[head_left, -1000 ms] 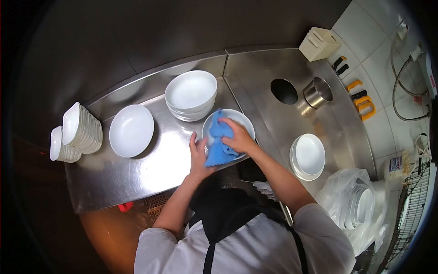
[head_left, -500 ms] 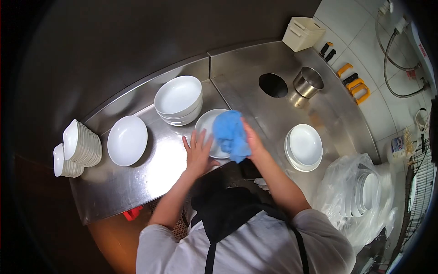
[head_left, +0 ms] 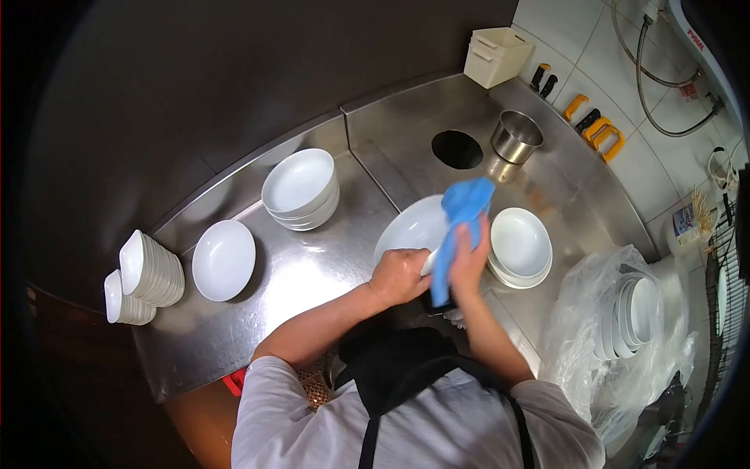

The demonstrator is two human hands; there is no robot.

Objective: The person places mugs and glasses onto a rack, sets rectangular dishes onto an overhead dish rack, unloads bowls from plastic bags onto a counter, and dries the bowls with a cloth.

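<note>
A white bowl [head_left: 409, 228] is tilted in front of me over the steel counter. My left hand [head_left: 400, 277] is closed on its near rim. My right hand [head_left: 469, 262], a little blurred, grips a blue cloth [head_left: 467, 202] against the bowl's right side. The cloth hides that part of the rim. Close by on the right stand two or so nested white bowls [head_left: 520, 244].
Stacked white bowls [head_left: 299, 184], a single white dish [head_left: 224, 260] and stacks of narrow white dishes [head_left: 148, 270] stand leftward. Behind are a round counter hole [head_left: 457, 149], a steel pot [head_left: 516, 137] and wall-mounted knives [head_left: 587, 119]. Plastic-wrapped bowls [head_left: 625, 324] sit at right.
The bowl has come up off the counter and shifted right, now tilted. My left hand went from spread fingers to gripping its rim. The cloth moved right with my right hand.
</note>
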